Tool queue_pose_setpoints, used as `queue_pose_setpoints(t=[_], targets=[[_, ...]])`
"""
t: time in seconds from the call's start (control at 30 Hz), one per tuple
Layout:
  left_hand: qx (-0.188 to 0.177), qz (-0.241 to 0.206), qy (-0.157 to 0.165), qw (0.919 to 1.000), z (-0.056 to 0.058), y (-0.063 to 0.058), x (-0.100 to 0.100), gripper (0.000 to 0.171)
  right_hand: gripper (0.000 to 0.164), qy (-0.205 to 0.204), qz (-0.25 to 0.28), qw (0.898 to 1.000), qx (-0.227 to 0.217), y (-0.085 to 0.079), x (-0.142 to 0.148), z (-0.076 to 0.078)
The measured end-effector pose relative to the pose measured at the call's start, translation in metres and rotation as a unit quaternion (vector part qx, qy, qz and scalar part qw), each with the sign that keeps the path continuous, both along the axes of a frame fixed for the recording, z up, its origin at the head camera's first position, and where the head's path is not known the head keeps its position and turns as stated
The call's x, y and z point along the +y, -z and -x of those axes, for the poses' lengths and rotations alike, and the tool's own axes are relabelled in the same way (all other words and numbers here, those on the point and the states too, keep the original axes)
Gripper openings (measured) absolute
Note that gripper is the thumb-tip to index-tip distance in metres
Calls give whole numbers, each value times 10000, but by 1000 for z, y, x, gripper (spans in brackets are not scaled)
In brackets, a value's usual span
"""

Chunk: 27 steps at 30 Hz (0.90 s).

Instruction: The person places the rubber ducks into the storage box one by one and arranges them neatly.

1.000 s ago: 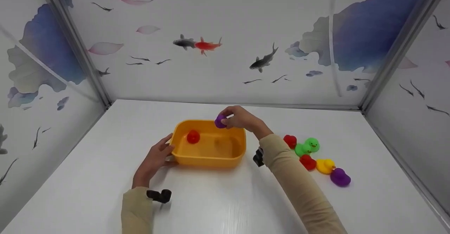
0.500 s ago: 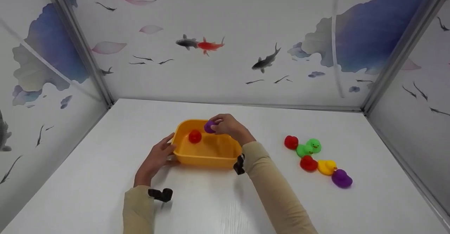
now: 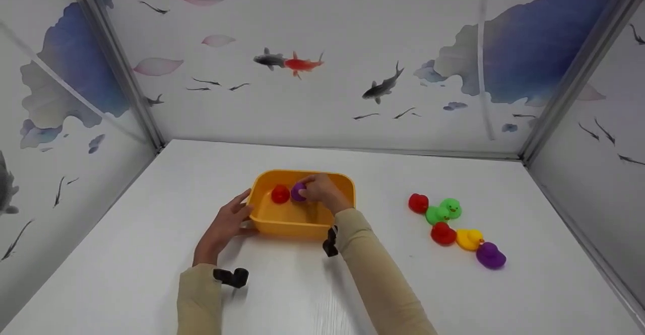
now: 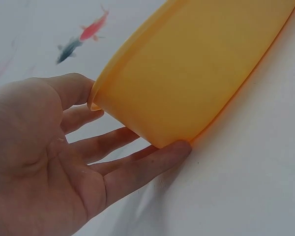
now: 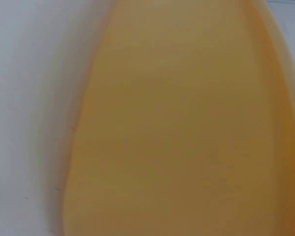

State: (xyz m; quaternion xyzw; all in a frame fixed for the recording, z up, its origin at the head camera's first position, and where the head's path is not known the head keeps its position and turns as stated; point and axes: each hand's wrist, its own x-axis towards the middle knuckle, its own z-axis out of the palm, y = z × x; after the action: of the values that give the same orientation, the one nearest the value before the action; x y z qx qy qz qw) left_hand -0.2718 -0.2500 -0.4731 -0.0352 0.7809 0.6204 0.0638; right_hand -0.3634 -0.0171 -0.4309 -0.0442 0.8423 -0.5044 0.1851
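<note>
A yellow plastic basin (image 3: pixel 289 230) stands on the white table. My left hand (image 3: pixel 225 226) holds its left end, thumb at the rim and the other fingers spread along the outer wall, as the left wrist view shows. Inside the basin my right hand (image 3: pixel 322 191) pinches a purple rubber duck (image 3: pixel 298 192), low near the floor; whether the duck touches the floor I cannot tell. Just left of it sits a red toy duck (image 3: pixel 280 194). The right wrist view holds only the basin's outer wall (image 5: pixel 177 123), with the hand hidden.
Right of the basin several rubber ducks lie in a loose line: red (image 3: pixel 418 203), green (image 3: pixel 450 208), another red (image 3: pixel 443 233), yellow (image 3: pixel 469 239) and purple (image 3: pixel 490 255). White panels printed with fish (image 3: pixel 304 64) enclose the table at the back and sides.
My right hand has moved left and down, carrying the purple duck from above the basin's far rim into it, beside the red one. The left hand has kept its place on the basin.
</note>
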Motion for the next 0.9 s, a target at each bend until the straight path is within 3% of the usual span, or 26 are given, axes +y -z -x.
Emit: queue_pose_setpoints(t=[0.27,0.5,0.9], targets=[[-40,-37,-73,10000,0,-2,1,57,27,136,122,9997,180,5,-5,-2],[-45,-8,-41,10000,0,-2,0,56,28,229,163,9996,41,3,-4,-3],[-139,52,-48,9999,-1,-2,0,58,38,-444,-159,9983,352,-17,20,-5]])
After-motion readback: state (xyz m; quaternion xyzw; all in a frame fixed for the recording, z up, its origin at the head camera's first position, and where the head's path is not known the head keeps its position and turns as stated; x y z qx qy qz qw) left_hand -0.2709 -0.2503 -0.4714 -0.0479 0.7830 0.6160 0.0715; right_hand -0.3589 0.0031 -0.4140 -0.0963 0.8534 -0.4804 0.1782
